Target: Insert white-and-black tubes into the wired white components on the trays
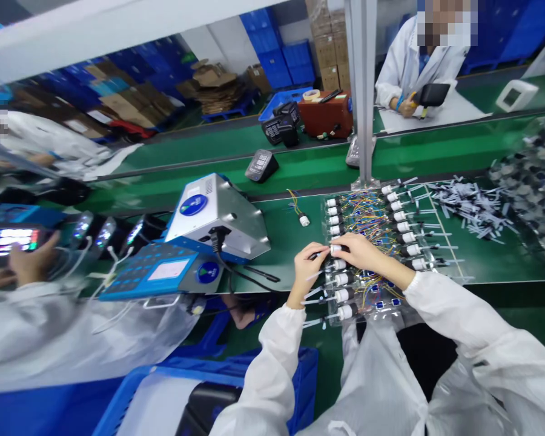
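Left hand: grip closed, fingertips drawn together on a small dark piece (too small to name). Right hand: thumb and finger pinching a white-capped cylinder — narrow grip, fingertips of both hands nearly meeting. Cylinder sits in the left-hand row of a clear tray, over the table near its close edge; the tray's near end juts past that edge. Colored wires run between its two rows. Left of the tray, green surface shows as far as a silver instrument — one loose cylinder lies there, toward the far edge. Right of it, a heap of pale strips, also toward the far edge.
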A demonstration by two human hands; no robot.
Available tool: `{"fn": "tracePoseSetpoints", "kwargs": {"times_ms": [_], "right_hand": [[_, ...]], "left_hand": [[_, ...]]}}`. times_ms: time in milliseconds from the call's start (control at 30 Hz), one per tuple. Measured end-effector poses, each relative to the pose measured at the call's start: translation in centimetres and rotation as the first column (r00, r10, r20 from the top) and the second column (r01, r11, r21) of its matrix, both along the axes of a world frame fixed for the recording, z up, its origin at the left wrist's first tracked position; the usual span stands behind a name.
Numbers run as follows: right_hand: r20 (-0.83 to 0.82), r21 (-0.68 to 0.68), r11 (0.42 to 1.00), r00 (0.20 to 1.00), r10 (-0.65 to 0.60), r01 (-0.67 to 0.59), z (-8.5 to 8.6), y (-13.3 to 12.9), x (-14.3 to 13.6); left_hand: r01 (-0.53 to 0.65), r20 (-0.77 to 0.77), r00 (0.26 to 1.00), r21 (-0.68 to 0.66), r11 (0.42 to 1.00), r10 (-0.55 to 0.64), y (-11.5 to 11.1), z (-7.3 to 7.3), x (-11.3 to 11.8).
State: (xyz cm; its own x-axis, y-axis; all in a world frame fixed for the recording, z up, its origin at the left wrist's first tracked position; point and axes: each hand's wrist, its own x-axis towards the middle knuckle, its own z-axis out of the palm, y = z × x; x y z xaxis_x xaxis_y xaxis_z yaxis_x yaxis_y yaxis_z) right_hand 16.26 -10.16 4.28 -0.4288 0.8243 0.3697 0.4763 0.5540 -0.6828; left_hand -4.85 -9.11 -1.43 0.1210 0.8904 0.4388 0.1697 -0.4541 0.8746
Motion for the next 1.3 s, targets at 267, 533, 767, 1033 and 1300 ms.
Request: {"fn": "tracePoseSetpoints", "kwargs": {"times_ms": [267,533,767,1033,1300], "right_hand": [[0.105,0.176,0.873,0.873,-0.477,0.456,8.0,-4.6,16.0],[0.488,0.202,0.540,0.394,-0.779,0.817,-1.6,-5.2,32.5],[0.260,0.174,0.634,0.586,-0.768,0.754,1.7,-5.7,30.1],[-0.406,-0.433,0.897,0.870,-0.281,0.087,8.9,-4.1,12.6],[-0.529,-0.426,0.863,0.849,0.006,-0.271,8.3,0.3,1.4]], "left_hand": [[-0.063,-0.137,0.990,-0.250,0.966,0.029,-0.2,-0.6,-0.5],[0.087,-0.005,0.996,-0.252,0.964,-0.092,-0.3,-0.3,-1.5],[-0.076,0.457,0.874,-0.202,0.976,0.163,0.1,-0.5,-2.8],[0.198,0.139,0.973,-0.086,0.977,-0.185,-0.8,11.6,1.5],[0.135,0.195,0.971,0.044,0.990,-0.141,1.3,14.5,4.5]]}}
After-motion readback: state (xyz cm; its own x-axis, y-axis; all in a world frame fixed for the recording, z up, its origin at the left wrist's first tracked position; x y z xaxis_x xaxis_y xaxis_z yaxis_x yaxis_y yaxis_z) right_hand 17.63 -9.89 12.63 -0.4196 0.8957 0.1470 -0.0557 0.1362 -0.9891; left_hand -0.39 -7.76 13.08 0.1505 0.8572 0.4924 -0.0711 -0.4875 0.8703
